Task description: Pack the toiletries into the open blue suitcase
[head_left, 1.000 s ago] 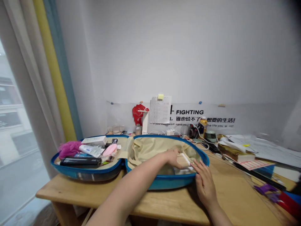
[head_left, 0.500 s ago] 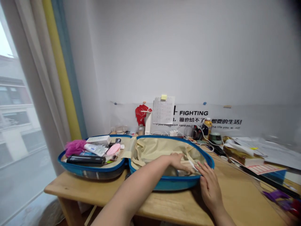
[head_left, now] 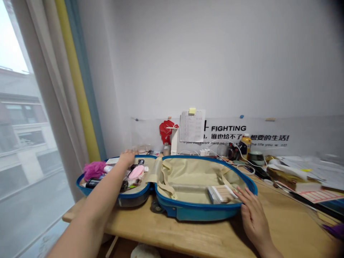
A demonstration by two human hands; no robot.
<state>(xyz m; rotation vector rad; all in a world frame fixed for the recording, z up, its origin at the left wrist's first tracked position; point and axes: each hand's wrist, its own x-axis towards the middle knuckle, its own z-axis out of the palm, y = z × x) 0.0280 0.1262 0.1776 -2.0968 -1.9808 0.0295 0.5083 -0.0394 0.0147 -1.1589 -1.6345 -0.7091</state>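
A blue suitcase [head_left: 204,215] lies spread out in two halves on the wooden table. In its right half, at the near right corner, rests a small pack of light wooden sticks, perhaps cotton swabs [head_left: 221,194]. My right hand [head_left: 254,215] is open, its outstretched fingers over the near right rim beside that pack. Across the left half reaches my left arm. My left hand [head_left: 127,157] is at the right end of a white box [head_left: 112,161]; its fingertips are hidden, so its grip is unclear. Around it lie a magenta mesh puff [head_left: 94,170], a pink oval item [head_left: 136,172] and a black cylinder [head_left: 92,183].
Along the wall stand a white lamp [head_left: 174,141], a yellow-capped bottle [head_left: 245,145] and a green jar [head_left: 256,157]. Papers [head_left: 303,166] and cables cover the right side. The wooden table's front edge [head_left: 188,238] runs below the suitcase; a window is at left.
My left hand has left the stick pack in the right half and moved left to the white box. The right hand stays on the rim. The view has shifted slightly left.
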